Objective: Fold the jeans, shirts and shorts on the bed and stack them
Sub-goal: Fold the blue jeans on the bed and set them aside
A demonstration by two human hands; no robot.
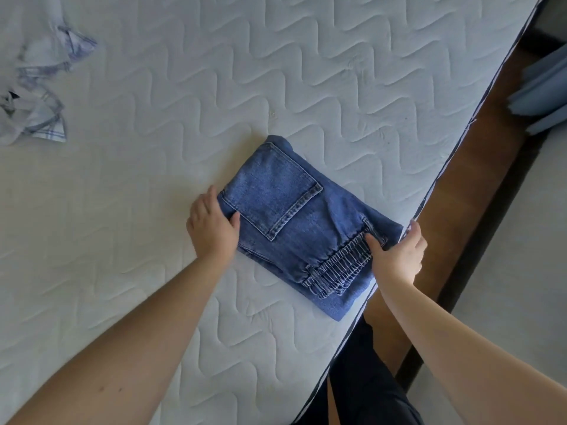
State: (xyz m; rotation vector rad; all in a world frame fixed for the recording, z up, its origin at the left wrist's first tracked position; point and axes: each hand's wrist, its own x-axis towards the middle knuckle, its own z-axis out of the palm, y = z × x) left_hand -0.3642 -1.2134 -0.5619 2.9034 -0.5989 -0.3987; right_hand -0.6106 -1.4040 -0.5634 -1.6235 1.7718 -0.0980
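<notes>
A: Grip first. Left hand [212, 226] holds the left edge of the folded blue denim jeans [302, 228], thumb on top by the back pocket, fingers tucked under. Right hand [399, 252] pinches the right end, thumb on the elastic waistband, fingers round the edge.

B: Where is the bundle?

A: Flat on the white quilted mattress [214, 87], near corner, touching the mattress edge on the right.

B: Risks?

A: If lifted unevenly, the layers likely slide and the fold opens. The bottom layer already sticks out toward the person. Thick waistband, so the bundle may spring open when released. And it sits by the edge, so a push rightward could drop it to the brown floor [478, 167].

B: Further off?

A: Crumpled pale blue checked shirt [36, 87], far left, well apart, unfolded. The stack probably isn't started.
</notes>
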